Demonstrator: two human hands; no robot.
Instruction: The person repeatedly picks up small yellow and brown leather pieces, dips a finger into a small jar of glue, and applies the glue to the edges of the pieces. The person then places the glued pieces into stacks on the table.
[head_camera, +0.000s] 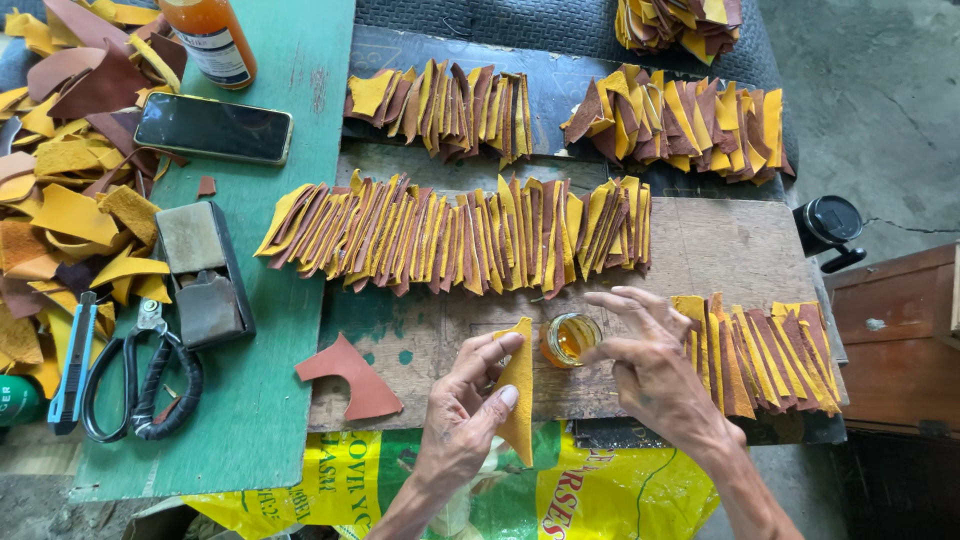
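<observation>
My left hand pinches a yellow leather piece and holds it on edge against the wooden board. My right hand hovers with fingers spread just right of a small open jar of amber liquid, fingertips close to its rim. A stack of yellow and brown leather pieces lies under and to the right of my right hand. A long row of the same pieces runs across the board beyond the jar. A single brown cut piece lies left of my left hand.
Two more rows of leather pieces lie farther back. On the green board sit a phone, an orange bottle, a grey block tool, scissors and a blue utility knife. Leather scraps pile at left.
</observation>
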